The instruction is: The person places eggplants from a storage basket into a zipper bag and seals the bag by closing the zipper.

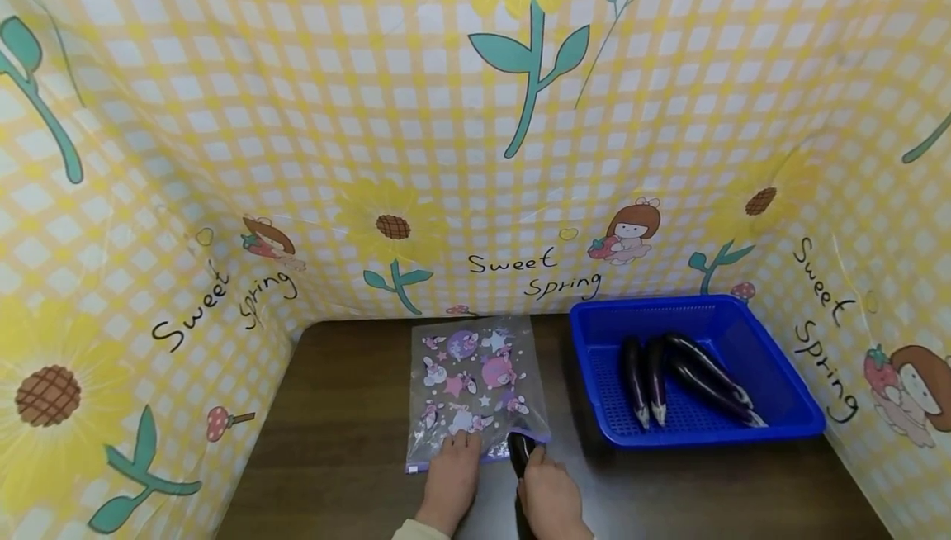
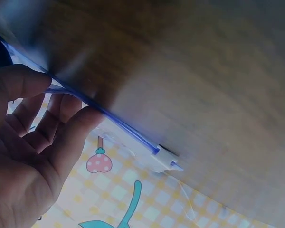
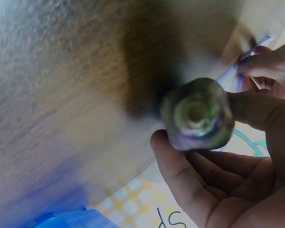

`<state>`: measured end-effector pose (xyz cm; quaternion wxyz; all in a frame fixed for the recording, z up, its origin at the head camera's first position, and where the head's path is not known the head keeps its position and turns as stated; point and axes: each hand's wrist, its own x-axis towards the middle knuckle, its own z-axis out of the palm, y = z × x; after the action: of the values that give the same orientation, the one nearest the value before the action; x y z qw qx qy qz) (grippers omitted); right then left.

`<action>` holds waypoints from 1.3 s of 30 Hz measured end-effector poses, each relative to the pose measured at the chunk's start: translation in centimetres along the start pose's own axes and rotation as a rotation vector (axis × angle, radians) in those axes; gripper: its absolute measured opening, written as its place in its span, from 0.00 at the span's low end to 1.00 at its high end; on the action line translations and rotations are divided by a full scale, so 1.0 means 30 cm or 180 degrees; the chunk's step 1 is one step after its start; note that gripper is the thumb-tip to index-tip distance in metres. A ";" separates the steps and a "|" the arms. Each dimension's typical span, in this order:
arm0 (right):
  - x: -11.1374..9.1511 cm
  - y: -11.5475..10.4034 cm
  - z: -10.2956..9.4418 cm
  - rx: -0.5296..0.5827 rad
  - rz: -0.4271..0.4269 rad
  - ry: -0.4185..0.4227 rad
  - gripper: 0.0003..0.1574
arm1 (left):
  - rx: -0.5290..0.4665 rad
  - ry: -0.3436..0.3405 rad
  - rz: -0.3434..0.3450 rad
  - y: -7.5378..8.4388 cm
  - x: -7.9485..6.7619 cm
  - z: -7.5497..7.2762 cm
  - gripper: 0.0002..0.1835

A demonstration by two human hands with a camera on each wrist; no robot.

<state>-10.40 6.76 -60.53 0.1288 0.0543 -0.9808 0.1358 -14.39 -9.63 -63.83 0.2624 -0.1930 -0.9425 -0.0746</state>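
A clear zip bag (image 1: 475,404) printed with pink and purple cartoon figures lies flat on the table, its purple zip edge toward me. My left hand (image 1: 451,480) holds that edge; in the left wrist view its thumb and fingers pinch the purple zip strip (image 2: 126,128), and a white slider (image 2: 166,156) sits at the strip's end. My right hand (image 1: 553,497) grips a dark eggplant (image 1: 522,449), whose far end is at the bag's opening, right of my left hand. The eggplant's stem end (image 3: 197,114) faces the right wrist camera, between thumb and fingers.
To the right stands a blue plastic basket (image 1: 709,439) with several eggplants (image 1: 702,379) lying inside. The brown wooden table (image 1: 334,416) is enclosed at the back and sides by a yellow checked cloth (image 1: 483,193) with flowers and lettering.
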 end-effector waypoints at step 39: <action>-0.148 0.113 -0.018 0.0168 -0.0735 -0.0812 0.40 | 0.0135 0.0017 0.0000 0.007 0.005 -0.005 0.07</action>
<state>-6.48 10.48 -62.08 0.0164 0.1867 -0.9726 0.1378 -14.37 -9.43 -63.62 0.2689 -0.1871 -0.9432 -0.0551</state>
